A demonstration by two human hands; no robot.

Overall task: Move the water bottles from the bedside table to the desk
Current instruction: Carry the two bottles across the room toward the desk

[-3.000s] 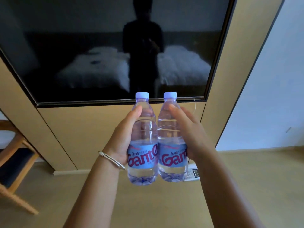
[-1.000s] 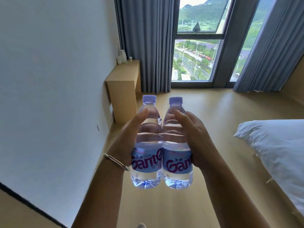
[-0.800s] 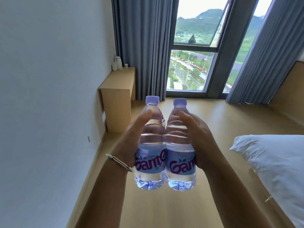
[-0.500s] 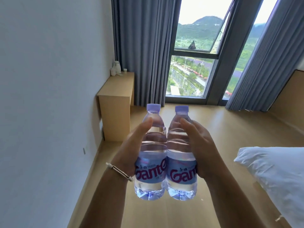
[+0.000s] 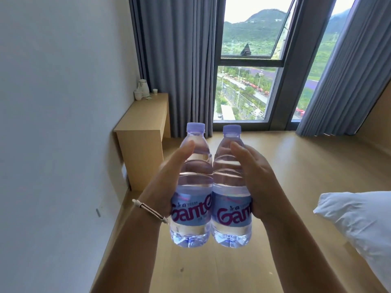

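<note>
Two clear water bottles with lilac caps and blue labels are held upright side by side in front of me, touching each other. My left hand (image 5: 169, 178) grips the left bottle (image 5: 193, 187) from its left side. My right hand (image 5: 258, 182) grips the right bottle (image 5: 230, 191) from its right side. Both are carried in the air above the wooden floor. The light wooden desk (image 5: 143, 115) stands ahead against the left wall, beside the grey curtain.
A white kettle (image 5: 142, 85) and small cups (image 5: 137, 95) sit at the desk's far end. White bedding (image 5: 359, 216) juts in from the right. A white wall runs along the left. A large window (image 5: 247, 60) with curtains closes the far end of the room.
The view has swung from a dark TV panel to the room with the desk and window. Over the last second the desk has come nearer. Both hands keep the same hold on the bottles.
</note>
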